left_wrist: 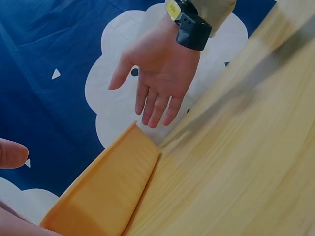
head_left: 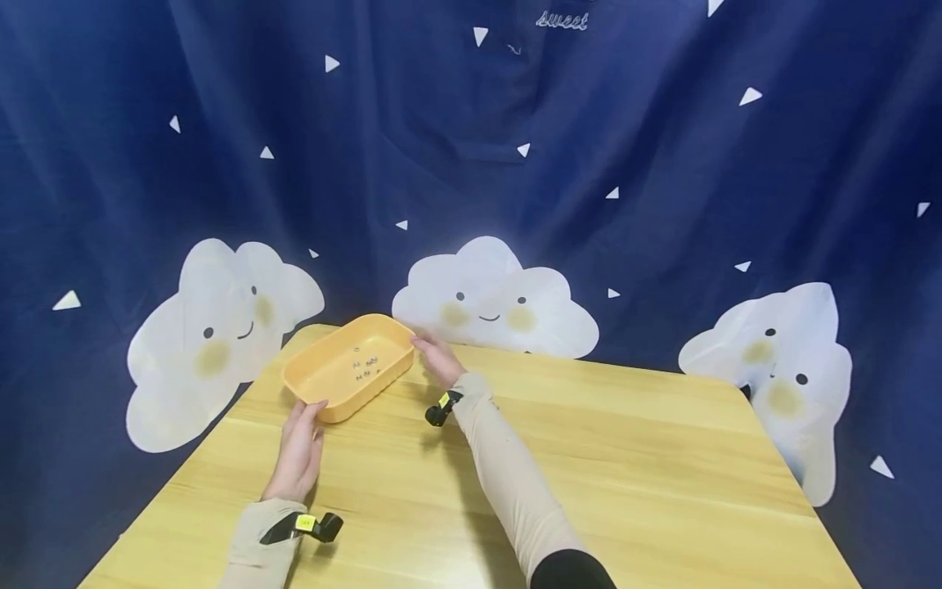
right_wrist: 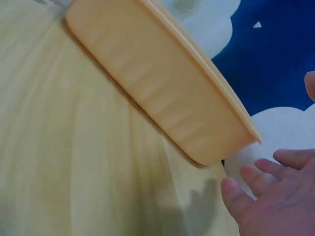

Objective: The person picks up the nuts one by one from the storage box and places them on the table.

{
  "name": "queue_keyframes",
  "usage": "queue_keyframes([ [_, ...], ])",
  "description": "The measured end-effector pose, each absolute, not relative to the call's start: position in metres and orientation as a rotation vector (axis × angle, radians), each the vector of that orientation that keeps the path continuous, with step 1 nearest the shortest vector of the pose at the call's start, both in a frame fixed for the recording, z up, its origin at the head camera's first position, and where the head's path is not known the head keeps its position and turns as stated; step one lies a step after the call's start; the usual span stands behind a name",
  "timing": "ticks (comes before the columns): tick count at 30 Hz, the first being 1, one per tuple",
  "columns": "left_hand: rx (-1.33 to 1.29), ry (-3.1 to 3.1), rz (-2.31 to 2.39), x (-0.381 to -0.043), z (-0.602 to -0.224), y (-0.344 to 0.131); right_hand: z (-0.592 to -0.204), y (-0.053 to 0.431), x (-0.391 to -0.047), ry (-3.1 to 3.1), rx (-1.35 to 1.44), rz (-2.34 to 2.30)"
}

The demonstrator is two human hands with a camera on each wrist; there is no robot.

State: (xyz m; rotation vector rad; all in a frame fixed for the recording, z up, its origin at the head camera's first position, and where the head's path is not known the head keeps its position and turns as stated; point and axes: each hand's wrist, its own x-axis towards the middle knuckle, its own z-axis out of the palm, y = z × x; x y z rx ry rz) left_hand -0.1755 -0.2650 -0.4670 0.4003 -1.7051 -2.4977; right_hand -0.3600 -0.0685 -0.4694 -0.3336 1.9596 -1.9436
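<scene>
A yellow plastic basket (head_left: pixel 316 378) stands at the far left of the table, with several small shiny metallic pieces (head_left: pixel 370 361) lying on its floor. My left hand (head_left: pixel 298 450) is at the basket's near left corner, and its thumb appears to reach the rim. Only part of that hand, including the thumb (left_wrist: pixel 12 154), enters the left wrist view. By the opposite end is my right hand (head_left: pixel 439 360). In the right wrist view the right hand (right_wrist: pixel 278 196) has spread fingers, with a small gap between them and the basket wall (right_wrist: pixel 162 83).
A light wood table (head_left: pixel 589 458) lies under the basket. Behind it hangs a dark blue curtain (head_left: pixel 625 106) printed with white clouds and triangles. Each wrist wears a small black camera, seen on the left (head_left: pixel 324 527) and the right (head_left: pixel 439 411).
</scene>
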Motion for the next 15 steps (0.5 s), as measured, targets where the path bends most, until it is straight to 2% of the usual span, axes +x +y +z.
queue_keyframes([
  [7,0.406,-1.718,-2.500,-0.1789,-0.4686,-0.2642,-0.4729,-0.0665,-0.3692,1.974,-0.394,-1.924],
  [15,0.404,-1.766,-2.492,-0.1744,-0.4717,-0.2675,-0.4736,-0.0643,-0.3602,1.872,-0.429,-1.918],
])
